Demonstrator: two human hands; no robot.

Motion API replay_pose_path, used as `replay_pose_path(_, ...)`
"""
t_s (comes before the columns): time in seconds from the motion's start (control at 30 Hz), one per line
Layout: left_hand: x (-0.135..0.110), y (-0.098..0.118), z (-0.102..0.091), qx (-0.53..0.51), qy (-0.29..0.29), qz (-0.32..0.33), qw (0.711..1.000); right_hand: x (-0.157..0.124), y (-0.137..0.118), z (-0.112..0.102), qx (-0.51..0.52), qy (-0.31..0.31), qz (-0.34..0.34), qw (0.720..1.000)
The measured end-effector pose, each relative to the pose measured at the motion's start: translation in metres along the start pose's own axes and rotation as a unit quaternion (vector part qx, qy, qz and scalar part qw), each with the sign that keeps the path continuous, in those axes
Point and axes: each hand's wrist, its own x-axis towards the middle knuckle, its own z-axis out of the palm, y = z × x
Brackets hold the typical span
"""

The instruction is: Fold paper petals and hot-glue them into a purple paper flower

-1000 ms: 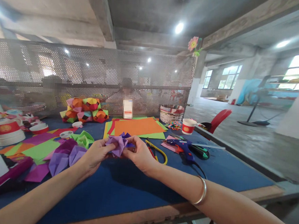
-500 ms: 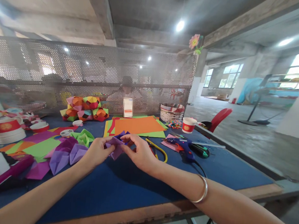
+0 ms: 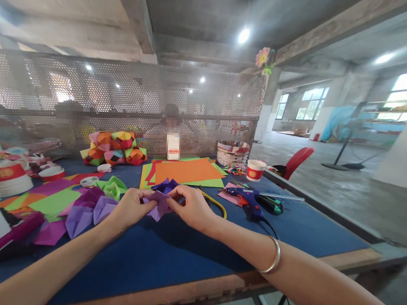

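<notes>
Both my hands meet over the blue table (image 3: 189, 258) and pinch a folded purple paper piece (image 3: 158, 203) between them. My left hand (image 3: 129, 210) grips its left side with thumb and fingers closed. Its right side is held by my right hand (image 3: 192, 210), whose wrist wears a silver bangle. A darker purple-blue folded piece (image 3: 166, 185) lies just behind the held one. To the left of my left hand lie more folded purple paper pieces (image 3: 88, 212) and a folded green paper piece (image 3: 112, 187).
Orange and green paper sheets (image 3: 184, 172) lie at the back centre. A blue glue gun (image 3: 250, 204), yellow-handled scissors (image 3: 217, 204), a red paper cup (image 3: 255, 170) and a woven basket (image 3: 233, 153) stand right. Colourful paper balls (image 3: 115, 147) sit against a perforated metal screen (image 3: 123, 100); people sit behind it.
The purple piece has been turned and pressed lower between my fingers, and both hands have dropped slightly toward the table. The camera view shifted a little.
</notes>
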Motion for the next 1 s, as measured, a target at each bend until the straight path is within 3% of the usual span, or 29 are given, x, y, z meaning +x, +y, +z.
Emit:
replay_pose_path(0.13, -0.0004, 0.0016, 0.0007, -0.021, -0.009, -0.014, 1.0, 0.0005, -0.0011, -0.0013, -0.005, 0.002, 0.027, 1.0)
replay_pose_path(0.3, 0.0006, 0.001, 0.0041, -0.073, 0.038, -0.012, 0.996, 0.0017, -0.0013, -0.0031, 0.01, 0.009, 0.061, 0.998)
replay_pose_path(0.4, 0.0008, 0.0002, 0.0039, -0.085, 0.034, -0.003, 0.996, 0.0011, -0.0012, -0.002, 0.016, 0.008, 0.066, 0.998)
replay_pose_path(0.73, -0.0002, 0.0035, -0.0029, -0.054, -0.024, 0.022, 0.998, -0.0035, 0.0036, 0.0055, 0.023, 0.028, -0.056, 0.998)
replay_pose_path(1.0, 0.0006, -0.0028, 0.0053, 0.006, 0.015, 0.108, 0.994, 0.001, 0.0059, 0.0026, 0.064, 0.028, -0.014, 0.997)
